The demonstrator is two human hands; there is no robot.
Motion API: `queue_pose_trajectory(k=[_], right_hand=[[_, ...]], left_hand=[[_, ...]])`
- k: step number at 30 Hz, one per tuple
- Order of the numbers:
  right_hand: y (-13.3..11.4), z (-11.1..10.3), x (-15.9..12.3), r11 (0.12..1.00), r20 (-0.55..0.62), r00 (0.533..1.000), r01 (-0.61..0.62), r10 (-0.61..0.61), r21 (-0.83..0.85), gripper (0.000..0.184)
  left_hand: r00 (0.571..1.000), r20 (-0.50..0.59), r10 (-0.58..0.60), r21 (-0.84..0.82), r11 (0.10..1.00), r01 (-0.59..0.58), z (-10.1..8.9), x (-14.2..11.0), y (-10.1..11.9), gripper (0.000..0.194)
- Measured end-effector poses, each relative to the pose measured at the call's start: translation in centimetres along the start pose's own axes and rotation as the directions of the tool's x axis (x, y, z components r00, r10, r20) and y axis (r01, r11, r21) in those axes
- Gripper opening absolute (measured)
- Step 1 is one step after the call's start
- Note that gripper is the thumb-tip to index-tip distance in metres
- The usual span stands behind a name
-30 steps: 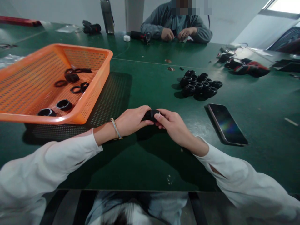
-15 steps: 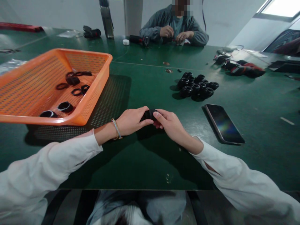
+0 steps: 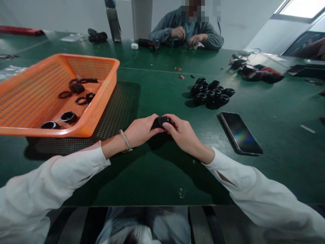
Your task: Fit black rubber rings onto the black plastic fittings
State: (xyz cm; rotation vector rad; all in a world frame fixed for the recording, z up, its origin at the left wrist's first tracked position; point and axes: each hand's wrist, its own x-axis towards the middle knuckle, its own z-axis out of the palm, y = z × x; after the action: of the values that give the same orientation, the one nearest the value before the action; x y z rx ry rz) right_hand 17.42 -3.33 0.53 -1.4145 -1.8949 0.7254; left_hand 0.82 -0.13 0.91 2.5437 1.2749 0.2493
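Observation:
Between my two hands, just above the green table (image 3: 162, 179), is a small black cylindrical part (image 3: 161, 121). My left hand (image 3: 142, 130) grips it from the left, thumb along the near side. From the right, the thumb and fingers of my right hand (image 3: 181, 133) pinch its other end. My fingers hide much of it, so its exact shape does not show. Beyond my right hand stands a cluster of several glossy black round parts (image 3: 210, 93) with holes in their tops. To the left, an orange basket (image 3: 105, 91) holds several black rings (image 3: 69, 117) and similar pieces.
A phone (image 3: 240, 132) lies right of my right hand. Across the table a person in a grey jacket (image 3: 165, 30) handles something small. Power tools (image 3: 259, 73) lie at the far right, another tool (image 3: 98, 35) and a bottle (image 3: 113, 23) at the back left.
My right hand has shifted slightly left and up around the black part, its fingers now further over it. My left hand keeps its grip. The whole view has moved slightly.

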Motion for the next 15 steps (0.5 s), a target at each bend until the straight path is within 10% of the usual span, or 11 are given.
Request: queue_pose_trajectory(k=[15], right_hand=[[-1.3, -0.2, 0.1, 0.84, 0.165, 0.92, -0.392, 0.355, 0.376, 0.026]], left_hand=[[0.993, 0.051, 0.105, 0.134, 0.985, -0.111, 0.0, 0.1, 0.2, 0.03]])
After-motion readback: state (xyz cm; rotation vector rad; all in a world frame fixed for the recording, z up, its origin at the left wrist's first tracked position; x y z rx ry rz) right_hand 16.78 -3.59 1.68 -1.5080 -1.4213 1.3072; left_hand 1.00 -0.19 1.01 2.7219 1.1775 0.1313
